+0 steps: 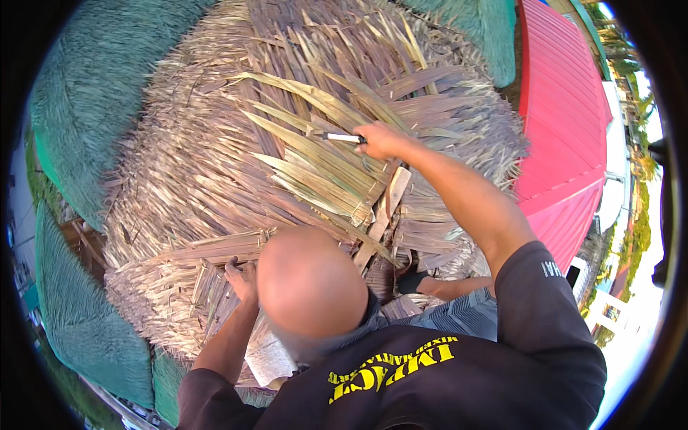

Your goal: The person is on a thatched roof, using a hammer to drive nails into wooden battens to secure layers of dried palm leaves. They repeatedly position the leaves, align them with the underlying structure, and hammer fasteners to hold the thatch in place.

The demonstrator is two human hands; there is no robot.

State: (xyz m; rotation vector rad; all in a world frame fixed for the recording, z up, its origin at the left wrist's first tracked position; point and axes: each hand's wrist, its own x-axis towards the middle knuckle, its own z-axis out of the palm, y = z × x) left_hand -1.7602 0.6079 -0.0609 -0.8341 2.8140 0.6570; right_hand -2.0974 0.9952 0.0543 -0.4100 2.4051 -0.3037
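My right hand (381, 141) is closed round a small tool (342, 137) with a white shaft and black parts; its kind is hard to make out. The tool is over long yellowish dry palm leaves (315, 161) lying across the brown thatch (186, 158). Just below that arm, a pale wooden strip (385, 215) slants through the leaves. My left hand (242, 279) rests on the thatch with fingers apart, beside flat strips of leaf (208, 249). A blurred rounded shape, seemingly my raised knee (312, 283), hides part of the thatch between my hands.
Green thatched roofs (100, 107) stand at the left, with another at the top. A red ribbed roof (566, 122) lies beyond the thatch on the right. My foot (412, 282) is on the thatch near the wooden strip. The thatch slopes off at its edges.
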